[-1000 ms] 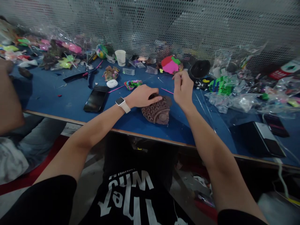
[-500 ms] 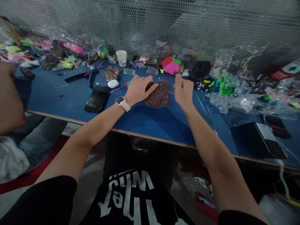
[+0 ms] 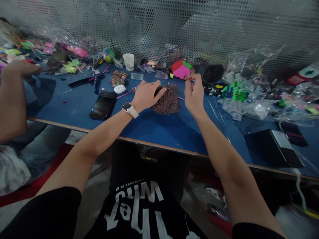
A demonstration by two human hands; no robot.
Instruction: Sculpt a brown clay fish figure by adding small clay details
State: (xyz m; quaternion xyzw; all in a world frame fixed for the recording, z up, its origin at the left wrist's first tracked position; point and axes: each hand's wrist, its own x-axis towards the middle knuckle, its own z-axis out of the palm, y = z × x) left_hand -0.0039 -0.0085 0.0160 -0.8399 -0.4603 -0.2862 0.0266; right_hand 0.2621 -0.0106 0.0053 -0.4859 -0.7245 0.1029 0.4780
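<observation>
My left hand (image 3: 147, 95), with a watch on the wrist, is closed over the top left of a dark brown lump (image 3: 167, 104) that looks like modelling clay covered in carved curls. To its right my right hand (image 3: 193, 94) is raised just above the table, apart from the lump. Its fingers are bent together in a pinch; a small purplish bit shows at them, too small to name. Behind that hand lies a flat pink, red and green piece (image 3: 181, 69). A thin pink stick (image 3: 124, 95) shows on the table left of my left hand.
On the blue table (image 3: 154, 131) lie a black phone (image 3: 103, 105), a white oval case (image 3: 120, 89), a paper cup (image 3: 129, 61) and a black bowl (image 3: 213, 73). Plastic wrappers (image 3: 239, 108) and a dark box (image 3: 276, 147) are at right. A co-worker's arm (image 3: 11, 96) reaches in at left.
My right hand has turned from a fist with the thumb on top to bent fingers reaching left. My left hand stays on the brown lump. The co-worker's hand has come into view.
</observation>
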